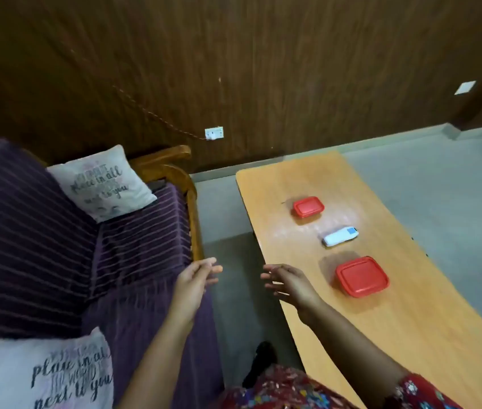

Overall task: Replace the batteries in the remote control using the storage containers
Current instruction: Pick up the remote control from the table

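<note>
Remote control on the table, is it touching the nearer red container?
Apart. The head view shows a strip of bare table between the remote control and the nearer red container.

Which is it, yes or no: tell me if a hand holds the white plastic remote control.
No: the white plastic remote control lies on the wooden table, apart from the left hand and right hand.

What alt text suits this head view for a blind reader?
The left hand and right hand, open and empty, hover near a table where a white remote control lies between a small red container and a larger red container, lids on.
</note>
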